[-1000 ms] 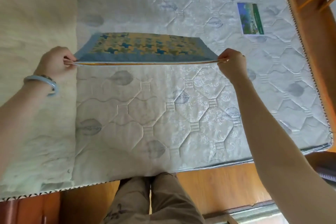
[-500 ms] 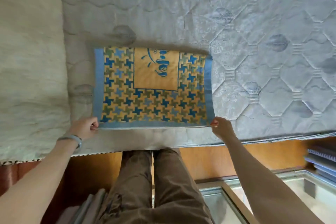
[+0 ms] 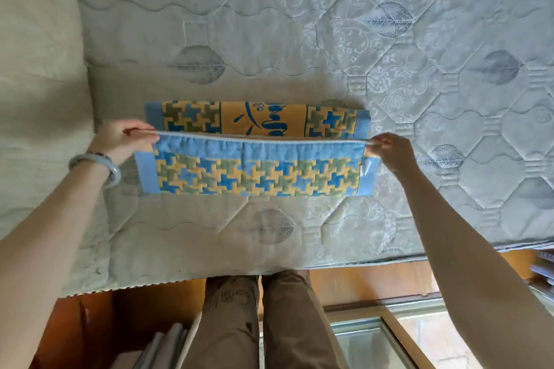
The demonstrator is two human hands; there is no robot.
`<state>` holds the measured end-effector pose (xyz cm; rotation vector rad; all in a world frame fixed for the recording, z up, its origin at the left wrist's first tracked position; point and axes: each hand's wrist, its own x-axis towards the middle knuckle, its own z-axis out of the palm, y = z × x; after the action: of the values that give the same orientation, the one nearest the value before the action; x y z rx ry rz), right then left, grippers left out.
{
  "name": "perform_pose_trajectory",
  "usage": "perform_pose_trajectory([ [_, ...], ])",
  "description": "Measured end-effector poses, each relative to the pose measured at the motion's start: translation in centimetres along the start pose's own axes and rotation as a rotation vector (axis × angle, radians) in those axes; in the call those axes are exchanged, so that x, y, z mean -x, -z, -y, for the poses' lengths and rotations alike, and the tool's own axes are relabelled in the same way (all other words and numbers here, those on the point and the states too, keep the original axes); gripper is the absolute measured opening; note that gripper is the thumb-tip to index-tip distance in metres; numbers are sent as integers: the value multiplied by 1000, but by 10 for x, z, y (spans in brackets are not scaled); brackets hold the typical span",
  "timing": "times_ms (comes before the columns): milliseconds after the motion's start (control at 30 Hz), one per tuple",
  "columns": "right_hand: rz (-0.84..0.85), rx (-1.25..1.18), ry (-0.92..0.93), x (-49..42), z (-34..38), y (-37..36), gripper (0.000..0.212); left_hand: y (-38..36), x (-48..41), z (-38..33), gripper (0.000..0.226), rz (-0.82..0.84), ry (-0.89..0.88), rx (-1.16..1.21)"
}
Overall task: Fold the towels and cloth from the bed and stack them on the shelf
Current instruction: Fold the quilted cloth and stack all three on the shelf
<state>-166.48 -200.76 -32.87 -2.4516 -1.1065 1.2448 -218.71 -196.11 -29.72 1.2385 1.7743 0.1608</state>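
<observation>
Pinched shut on the two ends of a towel's raised blue hem: left hand with a pale bracelet at the wrist, right hand opposite — fingertips tucked under the cloth and not clearly seen. Half folded on the quilted mattress, long axis running left to right, near flap doubled over toward the far side. Beyond the hem, only a strip of the yellow panel with blue script showing — lettering cut off, unreadable.
</observation>
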Motion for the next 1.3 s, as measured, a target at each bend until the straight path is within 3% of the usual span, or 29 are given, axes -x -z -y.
perform_pose_trajectory([
  [100, -81, -14, 35, -36, 14, -10, 27, -5, -36, -6, 7, -82, -9, 16],
  [200, -188, 68, 82, -58, 28, -17, 24, -16, -66, -10, 21, -188, -2, 13],
  [333, -233, 220, 95, -79, 37, -29, 24, -33, -89, -3, 19, -267, 67, -83],
  [400, -200, 331, 70, -84, 38, -37, 27, -43, -92, -1, 15, -319, 67, -224],
  [467, -231, 471, 79, -77, 46, -48, 38, -57, -89, 0, 33, -398, 37, -474],
  [567, -364, 665, 354, -48, 69, -82, 70, -93, -67, -13, 60, -408, -152, -588],
  [667, -140, 752, 687, -2, 90, -153, 66, -153, -41, -32, 61, -201, -476, -687],
  [733, -63, 791, 812, 21, 92, -203, 59, -189, -34, -35, 60, -128, -565, -779],
  [833, -38, 778, 795, 11, 81, -228, 53, -207, -44, -24, 59, -114, -478, -853],
  [967, -102, 832, 816, -21, 44, -191, 52, -184, -59, 9, 66, -65, -522, -921],
  [1133, -231, 844, 576, -39, -17, -127, 57, -133, -56, 58, 67, -154, -406, -926],
  [1300, -182, 825, 418, -39, -31, -106, 62, -107, -54, 74, 69, -184, -323, -814],
])
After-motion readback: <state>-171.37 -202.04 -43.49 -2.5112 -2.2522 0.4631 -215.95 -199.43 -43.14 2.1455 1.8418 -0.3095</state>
